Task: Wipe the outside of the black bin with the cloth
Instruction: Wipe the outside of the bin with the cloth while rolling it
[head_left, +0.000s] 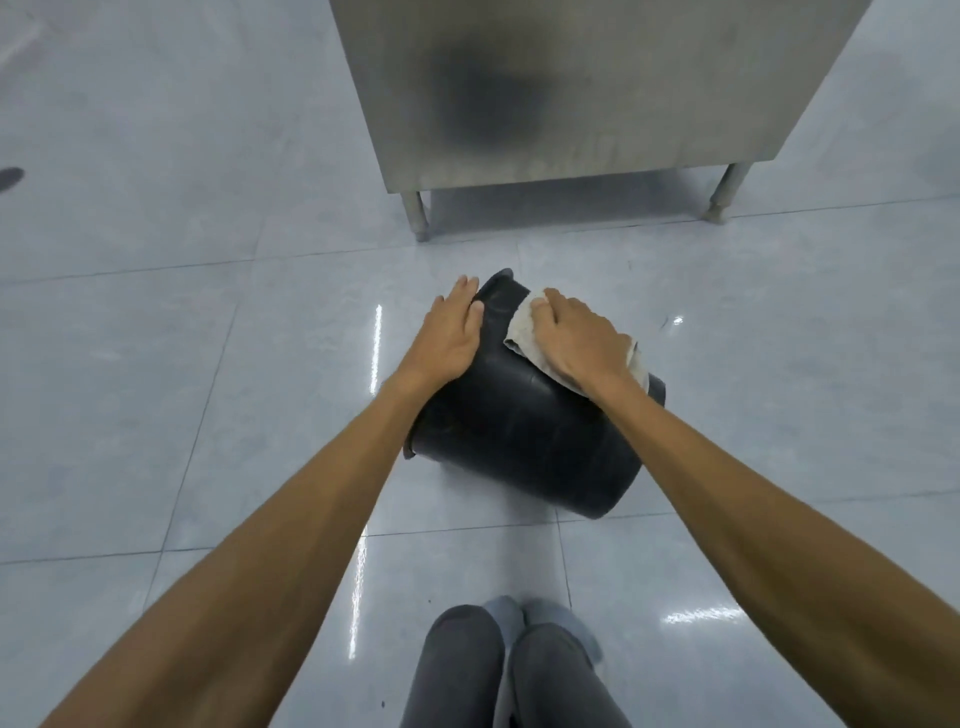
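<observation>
- Black bin (519, 431) lies on its side on the shiny tiled floor (208, 364), just in front of the person's knees (498, 670).
- The left hand (449, 332) is flat and open. It rests on the left side of the bin, near the far end.
- The right hand (582, 338) is flat too, fingers spread. It presses the cloth (522, 325) down on the top of the bin.
- The cloth is pale and crumpled. Part of it sticks out from under the hand.
- A metal counter (571, 88) on short legs stands behind the bin, a little apart from it.
</observation>
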